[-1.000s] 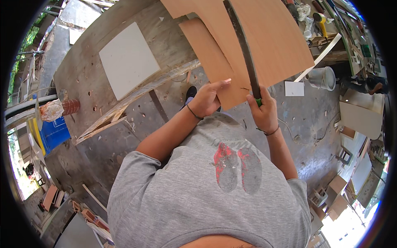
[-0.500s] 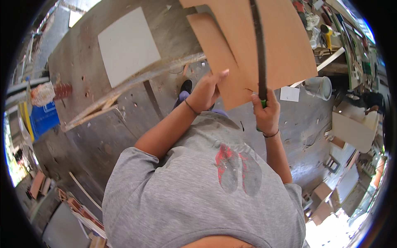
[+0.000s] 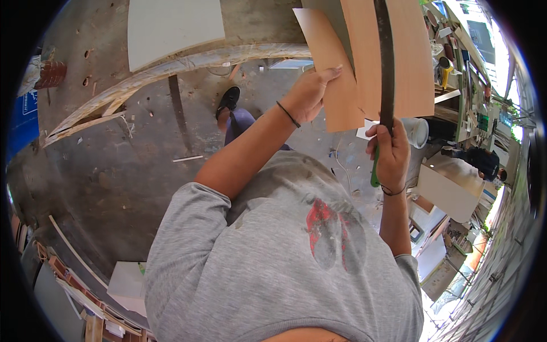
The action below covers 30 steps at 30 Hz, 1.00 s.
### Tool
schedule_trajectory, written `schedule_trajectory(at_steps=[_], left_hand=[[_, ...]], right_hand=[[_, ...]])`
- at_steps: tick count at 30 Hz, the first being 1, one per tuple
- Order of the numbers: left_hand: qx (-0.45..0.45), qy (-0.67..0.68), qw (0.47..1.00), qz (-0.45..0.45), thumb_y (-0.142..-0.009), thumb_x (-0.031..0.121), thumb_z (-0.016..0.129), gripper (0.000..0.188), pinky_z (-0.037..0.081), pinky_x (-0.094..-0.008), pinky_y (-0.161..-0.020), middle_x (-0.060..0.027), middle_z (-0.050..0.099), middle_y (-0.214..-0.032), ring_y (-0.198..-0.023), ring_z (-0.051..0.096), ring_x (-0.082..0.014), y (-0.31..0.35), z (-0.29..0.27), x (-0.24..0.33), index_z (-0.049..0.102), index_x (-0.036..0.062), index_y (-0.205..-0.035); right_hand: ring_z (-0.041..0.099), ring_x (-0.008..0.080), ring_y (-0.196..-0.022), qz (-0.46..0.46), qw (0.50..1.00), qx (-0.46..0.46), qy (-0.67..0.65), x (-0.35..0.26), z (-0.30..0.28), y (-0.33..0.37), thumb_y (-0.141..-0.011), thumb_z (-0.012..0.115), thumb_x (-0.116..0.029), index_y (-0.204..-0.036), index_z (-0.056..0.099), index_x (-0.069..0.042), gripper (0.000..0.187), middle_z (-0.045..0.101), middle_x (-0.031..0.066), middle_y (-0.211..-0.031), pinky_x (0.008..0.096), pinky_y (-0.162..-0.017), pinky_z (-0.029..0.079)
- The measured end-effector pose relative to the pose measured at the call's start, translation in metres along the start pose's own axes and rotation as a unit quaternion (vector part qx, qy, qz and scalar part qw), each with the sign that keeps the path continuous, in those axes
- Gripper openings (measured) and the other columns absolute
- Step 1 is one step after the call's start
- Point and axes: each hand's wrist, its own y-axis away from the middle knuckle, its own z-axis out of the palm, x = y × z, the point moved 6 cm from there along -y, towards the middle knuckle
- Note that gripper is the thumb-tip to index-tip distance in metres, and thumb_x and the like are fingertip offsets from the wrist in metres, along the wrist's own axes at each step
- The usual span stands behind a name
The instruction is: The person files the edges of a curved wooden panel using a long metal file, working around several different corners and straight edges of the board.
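Observation:
A thin, light-brown wooden sheet (image 3: 413, 74) extends beyond my hands, with a long slit parting a narrower strip (image 3: 343, 105) along its left side. My left hand (image 3: 310, 94) pinches the edge of that strip, thumb on top and fingers beneath. My right hand (image 3: 392, 151) is wrapped round the green handle (image 3: 375, 171) of a long, narrow, dark blade (image 3: 387, 62). The blade points away from me, over the larger part of the sheet; whether it touches the wood I cannot tell.
A worn workbench (image 3: 91, 51) with a pale panel (image 3: 176, 28) on it is at the far left. At the right stand a grey bucket (image 3: 419, 132), a pale board (image 3: 450, 191) and a person in dark clothes (image 3: 484, 162). Wood offcuts lie at lower left.
My view has shifted, so the bench sits farther up and left. Both hands appear farther right, still holding the strip and the handle. The right fingers look looser.

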Motion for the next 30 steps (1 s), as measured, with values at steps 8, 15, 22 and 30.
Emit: schedule_trajectory(at_steps=[8, 15, 22, 30], left_hand=[[-0.013, 0.008, 1.000, -0.017, -0.096, 0.020, 0.055, 0.038, 0.051, -0.0372, -0.094, -0.0137, 0.061, -0.120, -0.110, 0.062, -0.0242, 0.001, -0.002, -0.003, 0.050, -0.0037, -0.125], [0.011, -0.100, 0.995, 0.004, -0.091, 0.021, 0.061, 0.039, 0.053, -0.0340, -0.084, -0.0132, 0.064, -0.111, -0.101, 0.066, -0.0221, -0.003, -0.001, 0.026, 0.053, -0.0024, -0.121], [0.030, -0.199, 0.977, 0.069, -0.090, 0.021, 0.061, 0.034, 0.049, -0.0284, -0.068, -0.0085, 0.064, -0.103, -0.086, 0.064, -0.0156, -0.033, -0.020, 0.052, 0.055, 0.0011, -0.117], [0.024, -0.258, 0.966, 0.022, -0.091, 0.031, 0.062, 0.034, 0.044, -0.0264, -0.062, -0.0025, 0.061, -0.095, -0.078, 0.058, -0.0106, 0.020, -0.004, 0.020, 0.058, 0.0047, -0.113]], right_hand=[[0.047, 0.0031, -0.053, 0.043, 0.999, -0.018, -0.004, 0.015, -0.001, 0.009, -0.099, 0.047, -0.010, -0.121, 0.052, 0.003, 0.026, 0.058, 0.0018, -0.076, 0.0187, -0.047, 0.037], [0.048, 0.0051, -0.058, 0.000, 0.992, -0.053, 0.112, -0.023, -0.025, -0.005, -0.098, 0.046, -0.010, -0.141, 0.041, -0.007, 0.043, 0.055, -0.0001, -0.073, 0.0211, -0.054, 0.041], [0.050, 0.0117, -0.059, -0.008, 0.991, -0.055, 0.124, -0.026, -0.025, 0.001, -0.094, 0.050, -0.006, -0.144, 0.039, -0.009, 0.052, 0.053, 0.0052, -0.067, 0.0257, -0.059, 0.043], [0.063, 0.0324, -0.068, -0.067, 0.988, -0.008, 0.141, -0.001, -0.035, 0.026, -0.091, 0.055, -0.002, -0.137, 0.046, -0.007, 0.047, 0.065, 0.0197, -0.086, 0.0337, -0.067, 0.050]])
